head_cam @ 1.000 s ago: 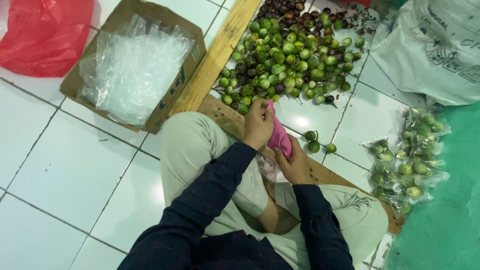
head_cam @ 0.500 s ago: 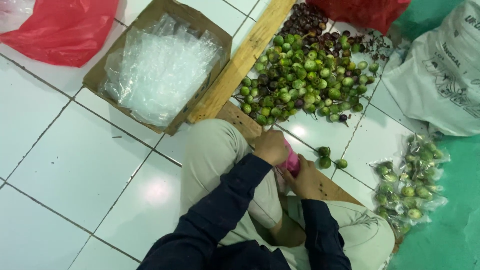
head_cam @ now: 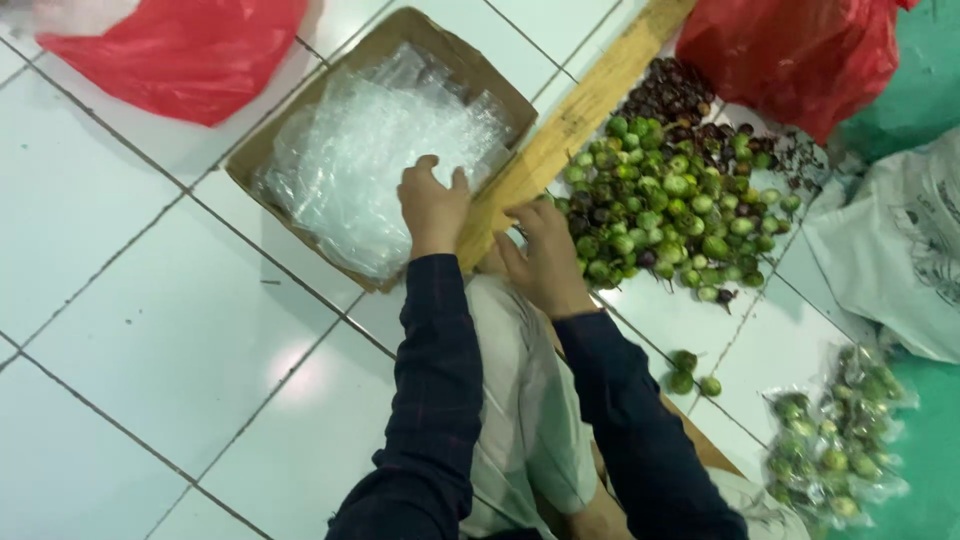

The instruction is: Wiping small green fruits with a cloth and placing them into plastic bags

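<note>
My left hand (head_cam: 432, 205) reaches out over the near edge of a cardboard box (head_cam: 290, 125) filled with clear plastic bags (head_cam: 375, 160), fingers spread and resting on the plastic. Beside it, my right hand (head_cam: 540, 255) hovers at the wooden plank (head_cam: 570, 125), fingers loosely curled; I cannot tell whether it holds anything. A heap of small green and dark purple round fruits (head_cam: 670, 200) lies on the white tiled floor just right of the plank. Both arms wear dark sleeves, and my knee in pale trousers (head_cam: 520, 400) is below them.
Red plastic bags lie at the top left (head_cam: 180, 50) and top right (head_cam: 790, 55). A white sack (head_cam: 890, 250) sits at the right. A clear bag packed with green fruits (head_cam: 835, 450) lies at the lower right, with three loose fruits (head_cam: 690, 372) near it.
Both hands have moved from my knee, where they held something pink, out toward the box and plank. The pink thing is no longer in sight.
</note>
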